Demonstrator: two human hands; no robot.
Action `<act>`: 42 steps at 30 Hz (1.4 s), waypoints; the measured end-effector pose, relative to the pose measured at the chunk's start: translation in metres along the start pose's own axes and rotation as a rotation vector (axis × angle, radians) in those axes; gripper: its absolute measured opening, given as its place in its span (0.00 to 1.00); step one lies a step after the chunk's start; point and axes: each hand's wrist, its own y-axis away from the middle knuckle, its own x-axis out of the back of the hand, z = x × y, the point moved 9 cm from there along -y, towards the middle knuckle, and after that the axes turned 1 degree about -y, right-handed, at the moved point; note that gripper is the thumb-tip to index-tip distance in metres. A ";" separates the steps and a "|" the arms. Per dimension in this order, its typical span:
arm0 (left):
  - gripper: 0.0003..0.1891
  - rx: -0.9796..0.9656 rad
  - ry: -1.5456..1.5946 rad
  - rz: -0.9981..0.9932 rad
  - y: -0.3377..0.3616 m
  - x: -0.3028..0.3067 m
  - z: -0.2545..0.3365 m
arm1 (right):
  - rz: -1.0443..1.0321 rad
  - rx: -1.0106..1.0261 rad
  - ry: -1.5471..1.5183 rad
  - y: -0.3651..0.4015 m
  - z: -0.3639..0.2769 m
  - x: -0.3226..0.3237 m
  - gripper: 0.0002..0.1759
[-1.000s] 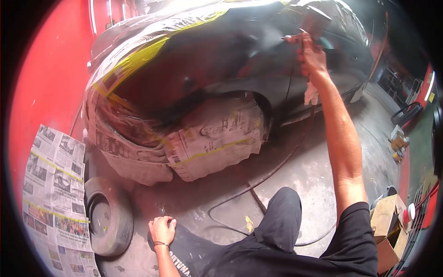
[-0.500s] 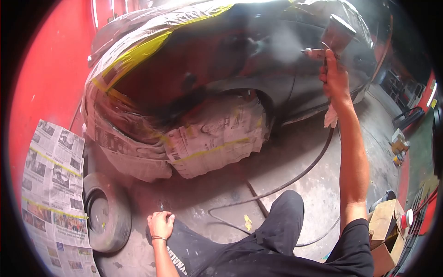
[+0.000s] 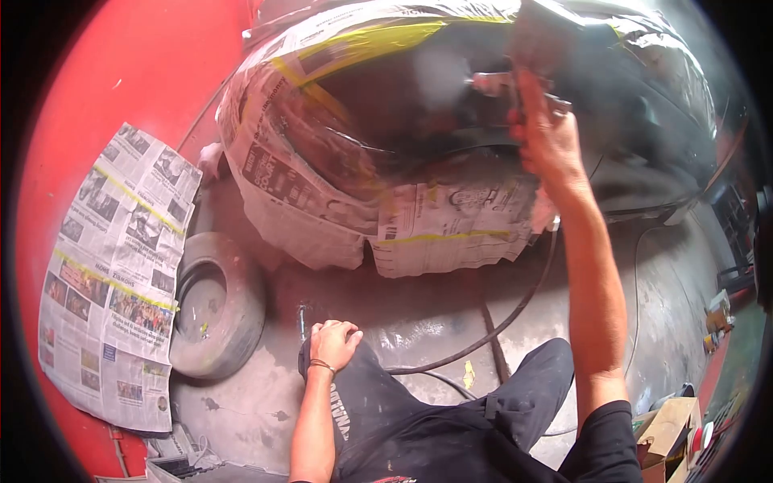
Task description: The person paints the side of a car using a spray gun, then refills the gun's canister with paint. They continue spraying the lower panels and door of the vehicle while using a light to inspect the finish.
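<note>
My right hand (image 3: 551,141) grips a spray gun (image 3: 493,83), which has a cup on top (image 3: 543,36) and is partly smeared by motion. A pale mist (image 3: 443,79) leaves its nozzle toward the dark car body panel (image 3: 403,68). A hose (image 3: 527,299) runs down from the gun to the floor. Newspaper (image 3: 451,213) with yellow tape covers the wheel area below the panel, and more newspaper (image 3: 270,173) masks the car's end. My left hand (image 3: 336,344) rests on my knee with nothing in it, its fingers loosely laid over the trouser cloth.
A tyre (image 3: 217,306) leans at the left by taped newspaper sheets (image 3: 113,282) on a red wall (image 3: 153,64). An open cardboard box (image 3: 672,427) stands at the lower right. The hose loops across the concrete floor (image 3: 419,322) near my legs.
My right hand has swept the spray gun along the panel toward the car's masked left end, with mist still coming out. The view has shifted left. My left hand stays on my knee.
</note>
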 end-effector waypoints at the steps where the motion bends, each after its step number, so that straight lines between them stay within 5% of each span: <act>1: 0.13 -0.005 0.009 0.008 0.002 0.002 0.000 | -0.013 0.094 -0.024 0.003 -0.008 -0.020 0.44; 8: 0.12 -0.064 0.048 0.088 0.004 0.003 0.002 | -0.309 0.191 -0.123 0.043 0.000 -0.090 0.39; 19: 0.12 -0.007 0.036 0.057 0.005 0.014 0.030 | 0.109 -0.126 -0.142 -0.007 0.064 0.093 0.45; 33: 0.12 0.037 -0.056 0.073 0.002 0.007 0.053 | 0.565 0.018 0.034 -0.083 0.109 0.323 0.35; 38: 0.12 0.055 -0.052 0.070 0.003 0.012 0.052 | 0.632 -0.007 0.244 -0.086 0.139 0.350 0.28; 39: 0.12 0.050 -0.044 0.071 0.003 0.012 0.051 | 0.602 0.133 0.180 -0.078 0.132 0.334 0.30; 42: 0.12 0.035 -0.036 0.069 0.000 0.008 0.047 | 0.531 0.089 0.169 -0.050 0.121 0.291 0.31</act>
